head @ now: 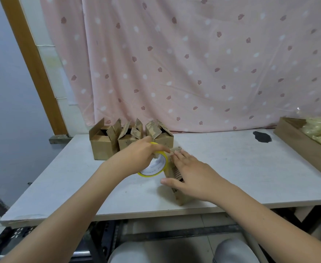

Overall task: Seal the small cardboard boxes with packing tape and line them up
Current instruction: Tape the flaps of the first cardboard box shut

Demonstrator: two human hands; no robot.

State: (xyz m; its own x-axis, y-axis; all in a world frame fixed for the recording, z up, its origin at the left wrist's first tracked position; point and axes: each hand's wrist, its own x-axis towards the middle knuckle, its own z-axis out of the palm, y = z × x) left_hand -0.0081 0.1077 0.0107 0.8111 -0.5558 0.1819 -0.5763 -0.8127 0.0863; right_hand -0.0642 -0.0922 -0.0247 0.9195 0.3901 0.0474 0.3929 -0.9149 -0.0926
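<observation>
**Inspector:** Pink leaf-print curtain [193, 63] fills the background behind a pale tabletop [241, 168]. State the item under work.

**Assistant:** One small cardboard box [176, 173], near the front edge at centre frame, just right of the tape. Its printed top face is visible between the fingers; its near corner shows below the wrist.

**Inspector:** Hands?

**Assistant:** Right hand [189, 174] lies flat over the box top, fingers straight and spread, thumb against the box's left side. Left hand [142, 151] grips a roll of yellow packing tape [154, 165], fingers curled over its upper rim. The roll stands on edge, touching the box's left side.

**Inspector:** Is tape drawn onto the box?

**Assistant:** Cannot tell; the hands cover that spot.

**Inspector:** Other stock?

**Assistant:** Three open boxes [129, 141] stand side by side at the rear of the tabletop, left of centre, flaps up.

**Inspector:** Surroundings?

**Assistant:** A dark mark [262, 137] on the tabletop at right rear. A long cardboard tray [300, 141] at the right edge of the frame holds pale yellowish packing material [320, 130]. A wooden door frame [32, 61] runs down the upper left.
</observation>
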